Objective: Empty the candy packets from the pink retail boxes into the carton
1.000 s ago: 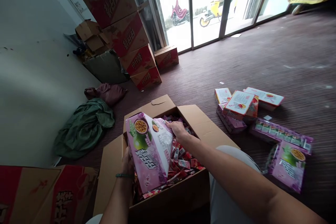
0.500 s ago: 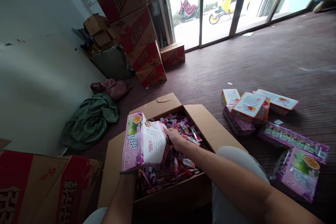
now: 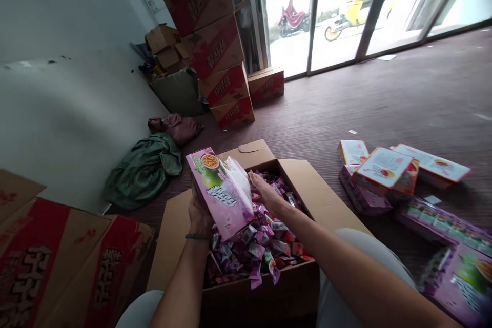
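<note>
My left hand [image 3: 200,212] grips a purple box [image 3: 219,192] printed with passion fruit from its left side. The box is tilted over an open cardboard carton [image 3: 307,179]. Small wrapped packets [image 3: 261,246], mostly purple with some red, lie heaped in the carton beneath it, and a few hang over its near edge. My right hand [image 3: 263,192] is at the box's white flap [image 3: 240,177], fingers stretched out; whether the fingertips touch the flap is hard to see.
To the right on the floor lie several smaller boxes [image 3: 384,166] and another purple box [image 3: 463,284]. Red-and-brown cartons stand stacked [image 3: 215,46] at the back, with another carton [image 3: 77,261] at left. A green cloth bundle [image 3: 144,174] lies by the wall. Glass doors [image 3: 315,20] are behind.
The purple box has been tipped over to the right, and loose packets have piled higher in the carton. My right hand's fingers have straightened at the flap. The view has shifted slightly.
</note>
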`<state>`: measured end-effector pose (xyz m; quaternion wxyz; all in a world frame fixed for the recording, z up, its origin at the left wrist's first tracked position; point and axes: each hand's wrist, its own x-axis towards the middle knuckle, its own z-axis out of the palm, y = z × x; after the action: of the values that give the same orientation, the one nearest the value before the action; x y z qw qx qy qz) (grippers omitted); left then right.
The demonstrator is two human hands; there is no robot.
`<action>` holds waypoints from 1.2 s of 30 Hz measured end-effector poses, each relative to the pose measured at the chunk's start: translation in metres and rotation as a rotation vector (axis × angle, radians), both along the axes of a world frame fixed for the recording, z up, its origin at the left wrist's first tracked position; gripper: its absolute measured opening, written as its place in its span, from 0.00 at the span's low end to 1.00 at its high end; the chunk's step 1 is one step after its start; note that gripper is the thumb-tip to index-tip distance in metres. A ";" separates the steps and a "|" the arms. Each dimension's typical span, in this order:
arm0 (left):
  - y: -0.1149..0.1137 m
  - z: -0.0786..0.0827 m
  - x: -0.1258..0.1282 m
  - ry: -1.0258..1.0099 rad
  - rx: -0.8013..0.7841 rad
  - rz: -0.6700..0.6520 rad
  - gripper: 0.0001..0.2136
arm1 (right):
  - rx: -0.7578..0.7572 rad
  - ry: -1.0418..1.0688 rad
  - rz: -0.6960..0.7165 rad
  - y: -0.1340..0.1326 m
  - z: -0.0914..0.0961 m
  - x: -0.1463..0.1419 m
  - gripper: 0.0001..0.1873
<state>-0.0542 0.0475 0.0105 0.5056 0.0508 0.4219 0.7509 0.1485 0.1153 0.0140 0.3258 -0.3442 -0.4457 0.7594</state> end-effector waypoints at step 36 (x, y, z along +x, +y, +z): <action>-0.033 -0.044 0.104 1.496 -0.070 -0.456 0.36 | 0.200 0.265 -0.613 0.031 0.050 0.087 0.35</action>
<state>0.0494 0.0146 -0.0330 0.2298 0.6128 0.6531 0.3810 0.2353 0.1467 0.0636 0.6260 -0.3267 -0.3477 0.6168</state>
